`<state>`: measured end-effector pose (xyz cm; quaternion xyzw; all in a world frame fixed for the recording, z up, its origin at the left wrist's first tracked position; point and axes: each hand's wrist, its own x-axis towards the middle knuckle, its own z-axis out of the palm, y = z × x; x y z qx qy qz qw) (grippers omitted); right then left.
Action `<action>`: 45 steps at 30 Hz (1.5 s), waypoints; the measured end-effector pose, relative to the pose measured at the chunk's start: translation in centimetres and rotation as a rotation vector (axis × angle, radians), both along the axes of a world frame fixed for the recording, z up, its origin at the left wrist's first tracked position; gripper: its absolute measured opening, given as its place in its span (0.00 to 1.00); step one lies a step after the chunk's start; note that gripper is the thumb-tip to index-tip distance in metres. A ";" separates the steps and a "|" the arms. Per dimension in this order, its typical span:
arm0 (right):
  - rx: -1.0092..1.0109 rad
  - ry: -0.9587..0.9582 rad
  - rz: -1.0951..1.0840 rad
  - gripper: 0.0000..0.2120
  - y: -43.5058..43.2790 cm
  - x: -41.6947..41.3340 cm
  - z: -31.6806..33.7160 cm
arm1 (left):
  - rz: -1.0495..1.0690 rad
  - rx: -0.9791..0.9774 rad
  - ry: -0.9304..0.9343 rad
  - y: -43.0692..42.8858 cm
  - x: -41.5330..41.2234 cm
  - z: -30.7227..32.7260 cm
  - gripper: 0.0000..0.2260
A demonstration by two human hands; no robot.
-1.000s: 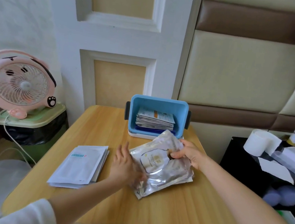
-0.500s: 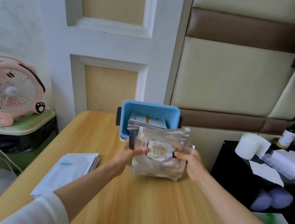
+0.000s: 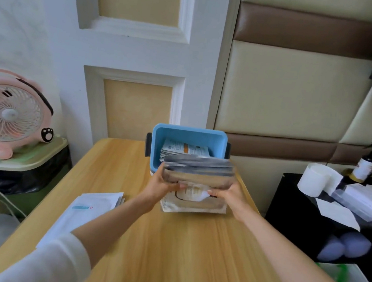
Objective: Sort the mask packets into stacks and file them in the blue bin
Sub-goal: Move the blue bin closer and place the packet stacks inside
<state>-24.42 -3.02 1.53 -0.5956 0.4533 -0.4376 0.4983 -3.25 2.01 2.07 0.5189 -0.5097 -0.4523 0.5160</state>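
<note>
- While both arms reach fwd, L hand (image 3: 163, 186) & R hand (image 3: 230, 192) each grip one side of the silver packet stack (image 3: 197, 172), thumbs on its front.
- Stack is upright, just in front of the blue bin (image 3: 190, 133).
- White packets (image 3: 93, 209) lie flat on the table (image 3: 180, 244), left of the arms.

No text is legible. Print on the silver mask packets (image 3: 194, 205) between the left hand (image 3: 162, 184) and right hand (image 3: 230, 193) is blurred, as on the binned packets (image 3: 185, 149) beyond.
</note>
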 end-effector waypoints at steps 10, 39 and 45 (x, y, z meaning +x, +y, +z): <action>-0.086 0.093 -0.086 0.29 0.3 0.3 -2.1 | 0.029 -0.070 0.034 0.6 -1.1 -2.4 0.28; -0.084 -0.050 -0.030 0.20 -0.2 -0.3 -1.6 | 0.022 -0.148 -0.046 -0.2 -1.2 -1.5 0.28; -0.030 -0.021 0.042 0.19 -0.1 -0.5 -3.1 | -0.050 -0.026 0.006 0.0 -0.5 -2.5 0.28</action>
